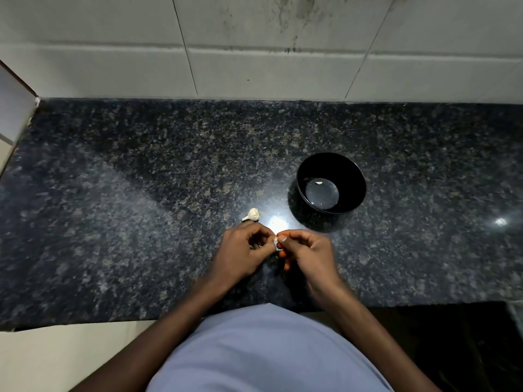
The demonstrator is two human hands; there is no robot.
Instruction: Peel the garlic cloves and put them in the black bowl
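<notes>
- Small garlic clove (275,239) pinched between the fingertips of both hands, right over the near middle of the counter.
- Left hand (242,254) curled tight, thumb and forefinger nipping the clove's left side.
- Right hand (307,254) curled too, fingertips gripping the clove from the right; a bit blurry, so can't tell how much skin is off.
- Rest of the garlic bulb (252,215) lying on the counter just beyond the left hand, not touching it.
- Black bowl (351,171) standing upright further back and to the right, well clear of both hands.
- One pale peeled clove (319,182) sitting inside on the bowl's flat bottom.
- Counter (141,179) dark speckled granite, glossy, with bright glare spots near the hands.
- Grey tiled wall (254,38) behind, streaky dark stains up top.
- Blue-grey shirt (268,349) filling the bottom edge.
</notes>
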